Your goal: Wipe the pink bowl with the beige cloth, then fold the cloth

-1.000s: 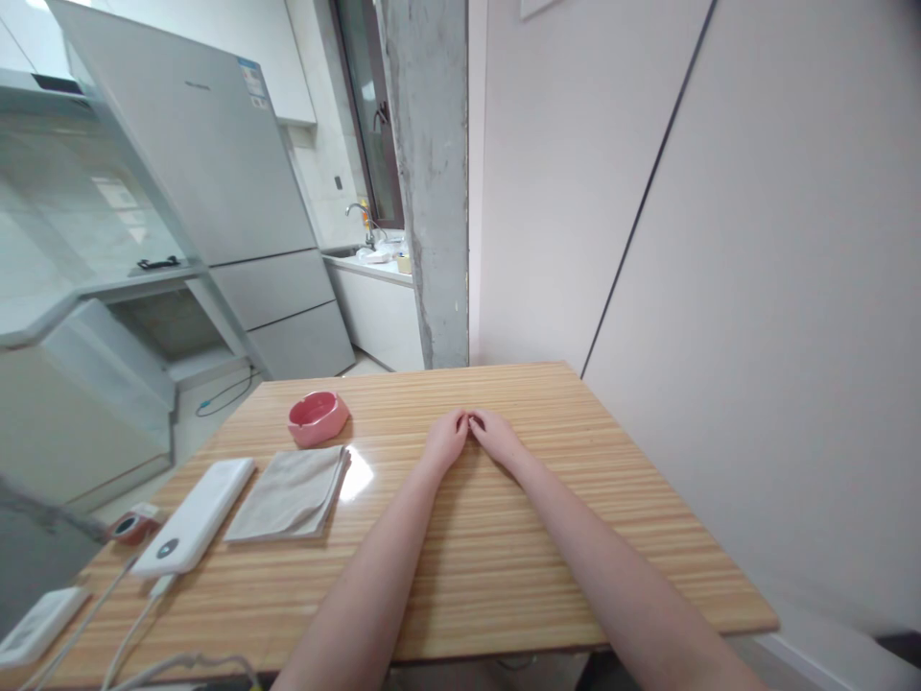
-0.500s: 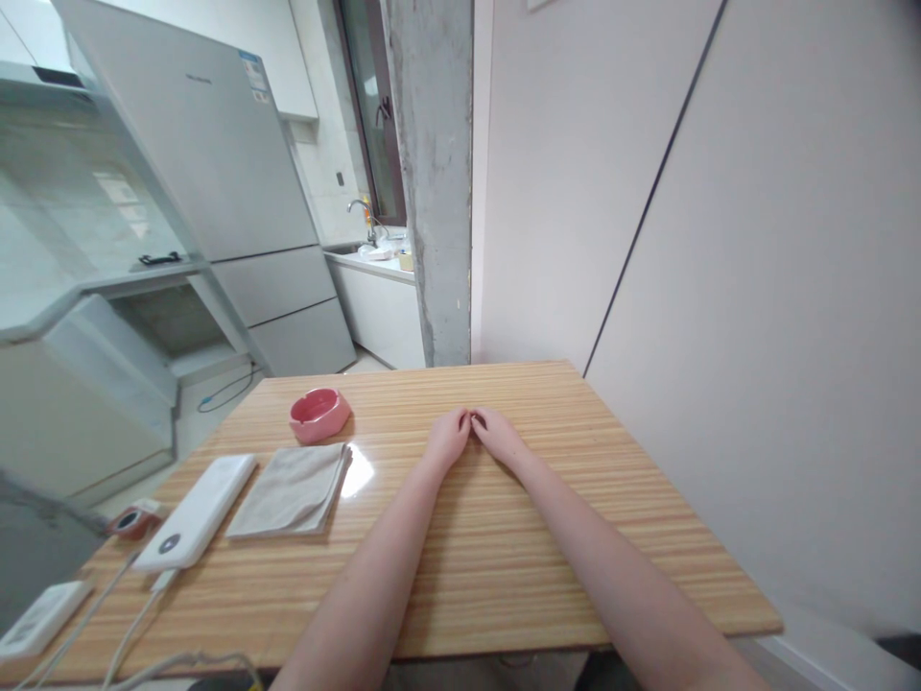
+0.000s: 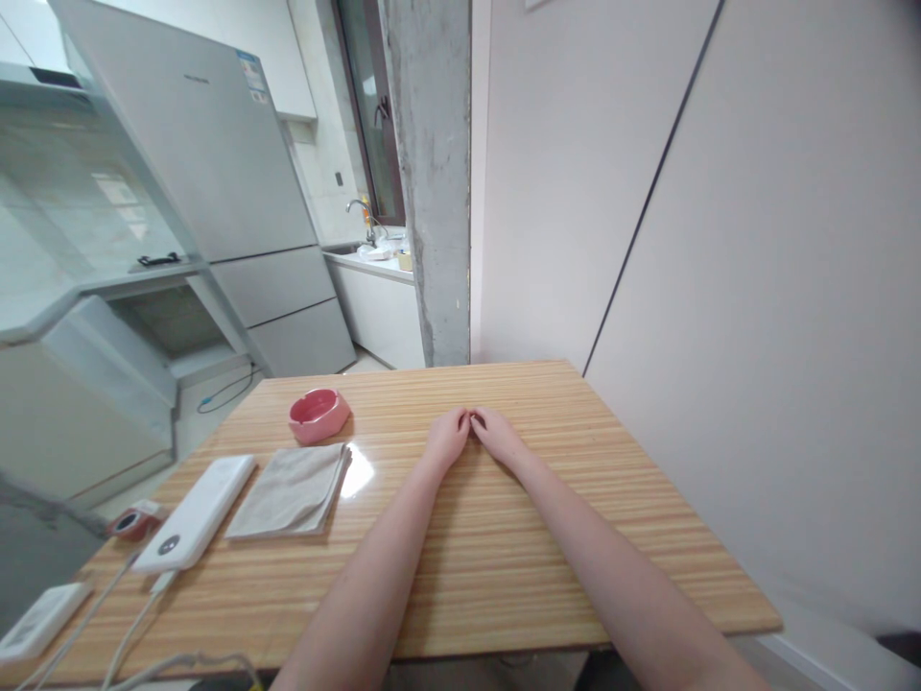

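My left hand (image 3: 449,435) and my right hand (image 3: 496,434) rest on the wood-grain table (image 3: 504,576), toward its far side. Their fingers are curled in and closed, and the two hands meet at the fingertips. Nothing shows in either one, though the undersides of the fingers are hidden. To the left of my left hand lies a folded grey cloth (image 3: 292,489). Behind the cloth stands a pinkish-red ashtray (image 3: 319,416) with notches in its rim.
A white power bank (image 3: 196,513) with a cable plugged in lies left of the cloth. Beside it are a red-brown roll-like item (image 3: 135,520) and a white power strip (image 3: 44,619). A pale wall (image 3: 755,336) runs along the right. A fridge (image 3: 194,144) stands beyond.
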Available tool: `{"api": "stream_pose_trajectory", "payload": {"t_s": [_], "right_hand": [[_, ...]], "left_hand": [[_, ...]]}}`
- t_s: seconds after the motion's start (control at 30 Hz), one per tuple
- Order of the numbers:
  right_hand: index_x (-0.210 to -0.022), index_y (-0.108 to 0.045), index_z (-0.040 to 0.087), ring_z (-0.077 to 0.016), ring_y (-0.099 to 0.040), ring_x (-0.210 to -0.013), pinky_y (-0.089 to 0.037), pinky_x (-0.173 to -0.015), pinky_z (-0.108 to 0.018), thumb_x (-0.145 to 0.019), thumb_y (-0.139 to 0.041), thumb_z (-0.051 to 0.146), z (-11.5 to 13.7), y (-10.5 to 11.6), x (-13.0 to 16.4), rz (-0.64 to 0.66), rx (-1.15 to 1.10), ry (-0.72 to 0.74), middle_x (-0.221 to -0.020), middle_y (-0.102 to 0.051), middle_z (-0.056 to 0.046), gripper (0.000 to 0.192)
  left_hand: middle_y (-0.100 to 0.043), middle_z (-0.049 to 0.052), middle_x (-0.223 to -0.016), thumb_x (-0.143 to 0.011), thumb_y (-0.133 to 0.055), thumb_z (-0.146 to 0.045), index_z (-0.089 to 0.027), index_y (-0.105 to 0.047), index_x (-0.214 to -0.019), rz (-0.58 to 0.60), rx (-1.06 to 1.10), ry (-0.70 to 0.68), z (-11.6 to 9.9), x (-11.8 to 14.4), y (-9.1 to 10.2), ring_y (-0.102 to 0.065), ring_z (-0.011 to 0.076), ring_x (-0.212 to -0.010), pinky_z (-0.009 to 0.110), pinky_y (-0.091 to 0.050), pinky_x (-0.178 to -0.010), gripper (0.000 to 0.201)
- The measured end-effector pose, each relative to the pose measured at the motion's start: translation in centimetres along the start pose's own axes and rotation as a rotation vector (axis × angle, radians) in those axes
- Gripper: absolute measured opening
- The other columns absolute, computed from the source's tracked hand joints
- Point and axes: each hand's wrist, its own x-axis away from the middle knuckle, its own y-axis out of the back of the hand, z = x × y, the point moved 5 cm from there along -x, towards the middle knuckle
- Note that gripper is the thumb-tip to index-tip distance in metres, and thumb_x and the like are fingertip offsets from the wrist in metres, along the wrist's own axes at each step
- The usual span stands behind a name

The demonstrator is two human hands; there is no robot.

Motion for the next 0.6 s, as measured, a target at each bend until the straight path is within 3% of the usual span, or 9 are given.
{"api": "stream_pose_trajectory", "payload": {"t_s": [0.6], "right_hand": [[-0.101,-0.066,0.017,-0.0187,-0.060,-0.094,-0.043,-0.085,-0.030,-0.089,-0.041,0.017,-0.08,-0.14,-0.07,0.000,0.003,0.010,-0.102,-0.069,-0.009,0.028]], "left_hand": [[-0.069,0.007,-0.089,-0.092,-0.037,-0.025,-0.018,-0.063,-0.088,-0.009,-0.003,0.000,0.06,-0.08,0.00,-0.061,0.0179,-0.082,0.027,-0.041,-0.071,0.027]]}}
